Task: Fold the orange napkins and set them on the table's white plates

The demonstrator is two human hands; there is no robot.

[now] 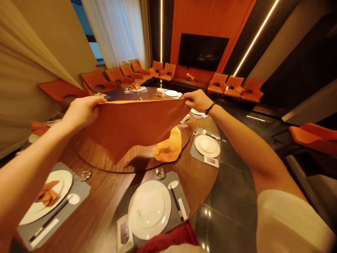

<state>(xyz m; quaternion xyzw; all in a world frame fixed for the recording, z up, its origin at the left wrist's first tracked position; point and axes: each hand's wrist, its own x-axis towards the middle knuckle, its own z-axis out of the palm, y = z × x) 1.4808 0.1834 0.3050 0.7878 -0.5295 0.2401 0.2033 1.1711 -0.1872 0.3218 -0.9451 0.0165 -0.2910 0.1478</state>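
Observation:
An orange cloth napkin (137, 123) hangs stretched between my two hands over the round table. My left hand (83, 110) pinches its upper left corner, and my right hand (197, 101) pinches the upper right one. The top edge runs nearly straight while the lower part droops. Below its right side, a yellow-orange cloth (170, 146) lies crumpled on the wooden turntable (105, 162). Nearest to me, stacked white plates (149, 209) rest on a grey placemat (172, 175), with chopsticks (177, 203) and a small glass (159, 173) beside them.
On the left, a folded orange napkin (48, 194) sits on white plates (68, 177). Another place setting with white plates (207, 146) is at the right. Orange chairs (98, 81) line the walls, and a television (203, 52) hangs at the back. Dark tiled floor (231, 182) borders the table.

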